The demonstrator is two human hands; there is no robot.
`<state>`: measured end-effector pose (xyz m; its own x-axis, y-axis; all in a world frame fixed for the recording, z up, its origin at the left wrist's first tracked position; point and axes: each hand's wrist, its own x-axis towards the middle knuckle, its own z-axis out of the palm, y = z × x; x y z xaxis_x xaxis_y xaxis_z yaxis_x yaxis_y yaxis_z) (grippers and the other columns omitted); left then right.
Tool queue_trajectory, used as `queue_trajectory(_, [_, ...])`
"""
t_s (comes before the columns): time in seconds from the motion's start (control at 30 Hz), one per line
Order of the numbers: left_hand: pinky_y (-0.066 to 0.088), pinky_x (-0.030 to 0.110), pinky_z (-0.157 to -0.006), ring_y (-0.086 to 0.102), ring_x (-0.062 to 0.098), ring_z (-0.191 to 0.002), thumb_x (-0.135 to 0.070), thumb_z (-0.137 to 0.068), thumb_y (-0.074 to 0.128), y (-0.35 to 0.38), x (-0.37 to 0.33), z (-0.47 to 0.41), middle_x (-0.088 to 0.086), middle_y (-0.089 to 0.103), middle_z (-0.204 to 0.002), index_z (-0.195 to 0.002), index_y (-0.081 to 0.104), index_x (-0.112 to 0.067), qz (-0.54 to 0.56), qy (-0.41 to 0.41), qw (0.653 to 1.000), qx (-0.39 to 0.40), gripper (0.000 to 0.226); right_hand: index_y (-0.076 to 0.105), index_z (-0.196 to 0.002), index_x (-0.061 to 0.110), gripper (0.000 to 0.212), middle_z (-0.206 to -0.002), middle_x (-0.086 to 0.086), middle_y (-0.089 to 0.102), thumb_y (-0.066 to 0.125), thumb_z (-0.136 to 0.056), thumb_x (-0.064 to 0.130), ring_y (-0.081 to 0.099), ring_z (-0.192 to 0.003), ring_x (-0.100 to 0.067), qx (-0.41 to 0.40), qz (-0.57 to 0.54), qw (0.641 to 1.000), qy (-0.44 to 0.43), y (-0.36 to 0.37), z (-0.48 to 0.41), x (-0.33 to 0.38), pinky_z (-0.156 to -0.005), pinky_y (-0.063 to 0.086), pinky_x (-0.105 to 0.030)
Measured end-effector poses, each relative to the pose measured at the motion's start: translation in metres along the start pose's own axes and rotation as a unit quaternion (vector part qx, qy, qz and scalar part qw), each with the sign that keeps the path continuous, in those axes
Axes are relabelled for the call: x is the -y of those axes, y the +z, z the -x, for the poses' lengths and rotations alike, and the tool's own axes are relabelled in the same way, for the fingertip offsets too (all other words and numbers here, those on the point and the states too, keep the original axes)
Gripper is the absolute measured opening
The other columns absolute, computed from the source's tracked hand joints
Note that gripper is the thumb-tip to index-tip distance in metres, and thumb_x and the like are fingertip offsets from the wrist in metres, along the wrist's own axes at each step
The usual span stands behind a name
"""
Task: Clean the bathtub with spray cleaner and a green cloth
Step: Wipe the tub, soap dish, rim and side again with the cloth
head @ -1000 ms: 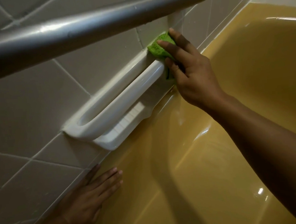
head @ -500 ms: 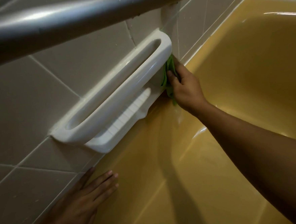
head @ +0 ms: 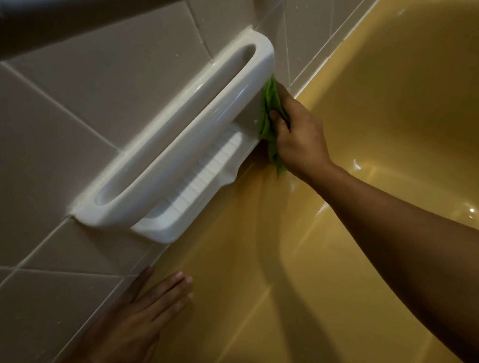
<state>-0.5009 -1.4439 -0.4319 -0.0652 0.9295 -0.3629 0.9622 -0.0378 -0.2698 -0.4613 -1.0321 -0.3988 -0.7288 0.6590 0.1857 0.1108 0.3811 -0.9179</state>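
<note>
Right hand (head: 297, 137), frame centre, has fingers clamped on the green cloth (head: 269, 122) against the soap dish (head: 174, 157); left hand (head: 138, 327), lower left, lies flat, fingers together, on the bathtub (head: 369, 115).

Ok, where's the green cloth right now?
Head view, centre: the right hand holds the green cloth against the right end of the white soap dish.

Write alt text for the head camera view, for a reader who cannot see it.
A person's right hand holds a bunched green cloth against the right end of a white ceramic soap dish, which is set into a grey tiled wall above a yellow bathtub. The left hand rests flat, fingers straight, on the tub's edge beside the wall.
</note>
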Motion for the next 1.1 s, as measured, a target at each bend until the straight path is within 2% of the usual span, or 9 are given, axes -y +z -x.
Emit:
queue_trajectory(0.13, [0.023, 0.065, -0.116, 0.026, 0.028, -0.155, -0.022, -0.066, 0.050, -0.001, -0.001, 0.001, 0.008, 0.033, -0.166, -0.151, 0.051, -0.015, -0.007, -0.001, 1.000, -0.001, 0.086, 0.045, -0.152, 0.036, 0.045, -0.107, 0.020, 0.061, 0.043, -0.109, 0.023, 0.057, -0.095, 0.004, 0.002, -0.075, 0.993, 0.089, 0.006, 0.008, -0.003, -0.083, 0.047, -0.014])
queue_trajectory(0.2, [0.024, 0.065, -0.115, 0.025, 0.028, -0.156, -0.021, -0.070, 0.050, 0.000, -0.001, 0.002, 0.008, 0.034, -0.165, -0.150, 0.052, -0.015, -0.005, -0.002, 1.000, -0.008, 0.081, 0.050, -0.148, 0.035, 0.041, -0.109, 0.017, 0.064, 0.043, -0.109, 0.025, 0.059, -0.098, 0.003, -0.014, -0.118, 0.985, 0.124, 0.013, 0.011, -0.002, -0.088, 0.054, -0.022])
queue_trajectory(0.27, [0.025, 0.066, -0.114, 0.026, 0.028, -0.155, -0.019, -0.072, 0.049, 0.000, -0.002, 0.002, 0.008, 0.036, -0.164, -0.148, 0.054, -0.015, -0.004, -0.005, 1.000, -0.020, 0.077, 0.056, -0.142, 0.033, 0.037, -0.115, 0.007, 0.069, 0.044, -0.108, 0.027, 0.066, -0.105, -0.011, -0.027, -0.182, 0.968, 0.171, 0.021, 0.019, 0.000, -0.096, 0.057, -0.040])
queue_trajectory(0.33, [0.026, 0.066, -0.114, 0.026, 0.028, -0.155, -0.019, -0.071, 0.049, 0.000, -0.003, 0.002, 0.008, 0.036, -0.164, -0.148, 0.054, -0.015, -0.011, -0.006, 1.000, -0.021, 0.077, 0.063, -0.131, 0.028, 0.030, -0.109, -0.001, 0.073, 0.044, -0.108, 0.026, 0.070, -0.101, -0.021, -0.019, -0.253, 0.940, 0.228, 0.033, 0.036, 0.005, -0.093, 0.059, -0.049])
queue_trajectory(0.43, [0.023, 0.066, -0.117, 0.025, 0.027, -0.156, -0.020, -0.072, 0.049, 0.001, -0.002, 0.004, 0.008, 0.031, -0.167, -0.152, 0.050, -0.016, -0.020, -0.008, 1.000, -0.009, 0.080, 0.066, -0.125, 0.019, 0.025, -0.104, -0.007, 0.075, 0.046, -0.109, 0.021, 0.071, -0.092, -0.029, 0.029, -0.321, 0.909, 0.266, 0.056, 0.076, 0.018, -0.090, 0.059, -0.046])
queue_trajectory(0.53, [0.021, 0.065, -0.119, 0.023, 0.027, -0.156, -0.022, -0.071, 0.049, 0.002, -0.002, 0.005, 0.008, 0.028, -0.168, -0.153, 0.048, -0.016, -0.020, -0.009, 1.000, -0.005, 0.082, 0.066, -0.128, 0.019, 0.026, -0.111, -0.004, 0.076, 0.049, -0.108, 0.020, 0.072, -0.103, -0.025, 0.035, -0.355, 0.892, 0.278, 0.072, 0.098, 0.031, -0.097, 0.057, -0.049])
queue_trajectory(0.7, [0.019, 0.064, -0.120, 0.023, 0.027, -0.157, -0.023, -0.072, 0.049, 0.003, -0.002, 0.006, 0.009, 0.028, -0.168, -0.153, 0.048, -0.016, -0.018, -0.013, 1.000, -0.012, 0.081, 0.068, -0.117, 0.034, 0.021, -0.109, 0.008, 0.075, 0.053, -0.105, 0.027, 0.071, -0.102, -0.015, -0.009, -0.311, 0.913, 0.263, 0.075, 0.093, 0.037, -0.098, 0.057, -0.045])
queue_trajectory(0.87, [0.020, 0.065, -0.120, 0.019, 0.027, -0.157, -0.022, -0.074, 0.048, 0.005, -0.002, 0.009, 0.009, 0.026, -0.169, -0.153, 0.047, -0.014, -0.017, -0.014, 0.999, -0.023, 0.079, 0.064, -0.132, 0.033, 0.039, -0.117, 0.009, 0.071, 0.050, -0.096, 0.038, 0.067, -0.109, -0.017, -0.072, -0.252, 0.931, 0.254, 0.071, 0.075, 0.039, -0.101, 0.054, -0.046])
queue_trajectory(1.1, [0.016, 0.062, -0.122, 0.018, 0.026, -0.158, -0.023, -0.073, 0.048, 0.003, -0.003, 0.008, 0.009, 0.028, -0.168, -0.152, 0.050, -0.014, -0.021, -0.018, 0.999, -0.034, 0.079, 0.063, -0.126, 0.027, 0.025, -0.109, 0.008, 0.070, 0.053, -0.104, 0.034, 0.066, -0.102, -0.014, -0.025, -0.198, 0.955, 0.220, 0.086, 0.113, 0.051, -0.096, 0.055, -0.044])
